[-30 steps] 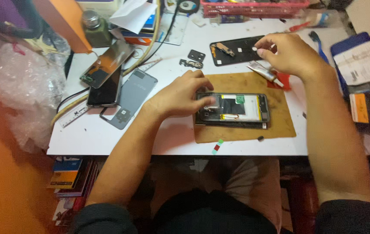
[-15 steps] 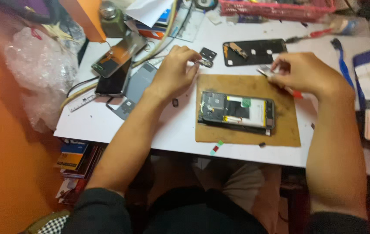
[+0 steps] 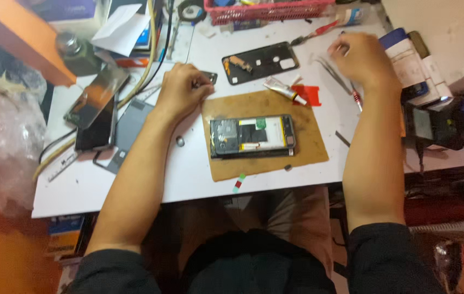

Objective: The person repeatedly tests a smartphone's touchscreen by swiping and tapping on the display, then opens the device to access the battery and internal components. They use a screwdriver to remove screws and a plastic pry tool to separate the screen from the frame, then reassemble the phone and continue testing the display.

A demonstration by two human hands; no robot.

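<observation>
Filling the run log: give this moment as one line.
left hand: on small dark part | right hand: by tweezers | opened phone: untouched on brown mat

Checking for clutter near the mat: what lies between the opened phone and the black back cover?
In the head view, between phone and cover lie bare brown mat, a small white tube and a red piece.

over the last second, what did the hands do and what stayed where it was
The left hand left the opened phone and moved up-left to a small dark plate on the white table, touching it. The right hand moved away to the right, near the tweezers; whether it grips anything is unclear. The phone stayed on the brown mat, the black back cover behind it.
</observation>
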